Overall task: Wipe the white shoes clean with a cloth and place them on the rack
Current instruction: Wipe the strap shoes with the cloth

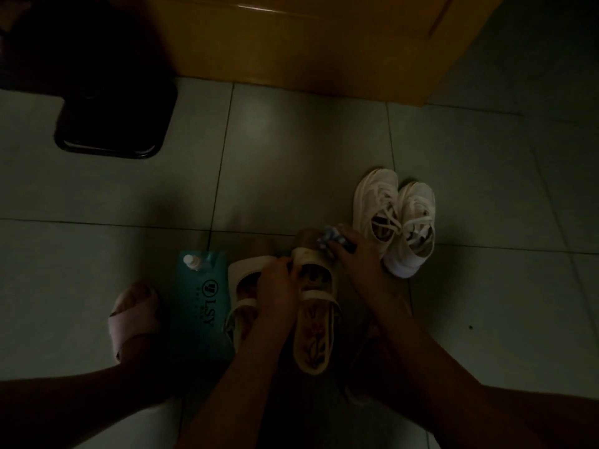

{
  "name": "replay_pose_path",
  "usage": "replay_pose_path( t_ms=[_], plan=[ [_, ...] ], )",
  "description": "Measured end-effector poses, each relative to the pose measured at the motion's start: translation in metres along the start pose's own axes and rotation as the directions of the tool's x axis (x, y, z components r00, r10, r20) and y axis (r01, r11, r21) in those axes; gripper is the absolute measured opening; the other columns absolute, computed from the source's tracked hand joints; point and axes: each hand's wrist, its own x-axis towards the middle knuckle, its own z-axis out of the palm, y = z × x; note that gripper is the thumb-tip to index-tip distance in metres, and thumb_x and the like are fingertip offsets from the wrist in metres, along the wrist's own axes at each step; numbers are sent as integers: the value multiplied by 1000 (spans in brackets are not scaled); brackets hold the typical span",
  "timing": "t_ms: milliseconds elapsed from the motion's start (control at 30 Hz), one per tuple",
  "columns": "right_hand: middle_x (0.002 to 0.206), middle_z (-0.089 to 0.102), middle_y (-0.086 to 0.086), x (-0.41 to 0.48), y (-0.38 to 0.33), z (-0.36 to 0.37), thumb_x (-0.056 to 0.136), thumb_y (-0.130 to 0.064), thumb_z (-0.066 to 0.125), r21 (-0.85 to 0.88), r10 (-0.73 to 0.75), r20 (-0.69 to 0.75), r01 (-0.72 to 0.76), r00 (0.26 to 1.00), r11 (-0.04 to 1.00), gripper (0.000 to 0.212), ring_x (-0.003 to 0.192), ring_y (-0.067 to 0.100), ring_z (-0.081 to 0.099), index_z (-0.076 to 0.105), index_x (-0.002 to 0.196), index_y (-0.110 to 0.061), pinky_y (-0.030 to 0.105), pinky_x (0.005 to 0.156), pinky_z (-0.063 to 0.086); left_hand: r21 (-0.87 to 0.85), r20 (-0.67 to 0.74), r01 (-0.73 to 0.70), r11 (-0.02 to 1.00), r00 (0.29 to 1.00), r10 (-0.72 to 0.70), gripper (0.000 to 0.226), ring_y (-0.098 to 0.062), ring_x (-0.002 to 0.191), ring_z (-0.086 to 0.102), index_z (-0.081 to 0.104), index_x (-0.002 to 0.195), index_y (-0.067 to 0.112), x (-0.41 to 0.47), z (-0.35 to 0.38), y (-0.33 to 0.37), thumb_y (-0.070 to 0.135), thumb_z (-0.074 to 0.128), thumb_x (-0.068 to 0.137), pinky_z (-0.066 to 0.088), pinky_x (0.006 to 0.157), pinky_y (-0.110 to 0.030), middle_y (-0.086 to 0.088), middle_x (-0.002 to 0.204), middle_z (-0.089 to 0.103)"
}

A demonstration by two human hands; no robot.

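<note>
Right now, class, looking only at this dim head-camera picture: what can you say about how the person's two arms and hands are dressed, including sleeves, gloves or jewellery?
Both forearms are bare, with no sleeve reaching into view. The left hand and right hand wear no gloves. No watch, bracelet or ring can be made out, though the picture is too dark to rule out small jewellery on the fingers.
</note>
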Motion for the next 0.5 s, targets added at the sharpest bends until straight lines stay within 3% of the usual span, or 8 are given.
replay_pose_path(
  t_ms=[33, 100, 233, 367, 500],
  plan=[
    [108, 67, 11, 5, -4, 7, 88, -12, 60, -37, -23, 15, 23, 1000, 999, 31, 99, 6, 60, 62, 117, -1, 13, 79, 44, -2, 4, 9, 1000, 1000, -9, 31, -30, 95, 60, 62, 108, 3, 0, 0, 0, 26, 46, 97, 48, 84, -39, -17, 106, 65],
    [123, 61, 16, 9, -3, 18, 88, -16, 60, -120, -18, 17, 20, 1000, 993, 36, 114, 23, 56, 60, 122, -4, 26, 89, 43, -11, 12, 17, 1000, 1000, -17, 30, -30, 94, 60, 63, 106, 1, 1, 1, -1, 25, 46, 97, 47, 81, -36, -18, 104, 65],
    [124, 61, 16, -4, 11, 24, 89, -15, 59, -135, 43, -59, -51, 997, 990, 34, 115, 30, 56, 60, 123, -7, 30, 91, 42, -9, 15, 29, 1000, 999, -28, 30, -29, 93, 60, 61, 105, 1, 1, 2, 0, 24, 44, 98, 40, 72, -29, -18, 104, 64],
    [113, 61, 12, -33, 8, 21, 90, -4, 56, 20, 123, -146, -121, 982, 992, 27, 102, 19, 55, 61, 115, 4, 3, 65, 37, -34, -7, 38, 999, 999, -38, 30, -25, 90, 58, 61, 106, 1, -2, 3, 1, 23, 41, 99, 35, 70, -24, -17, 105, 63],
    [95, 63, 14, -65, 10, 16, 93, -13, 53, 2, 225, -88, -226, 970, 974, 22, 75, 10, 53, 66, 106, 0, 8, 51, 35, -20, -14, 40, 999, 999, -41, 30, -29, 99, 58, 60, 111, 2, -1, 4, 1, 22, 42, 99, 40, 78, -29, -17, 111, 62]
  ],
)
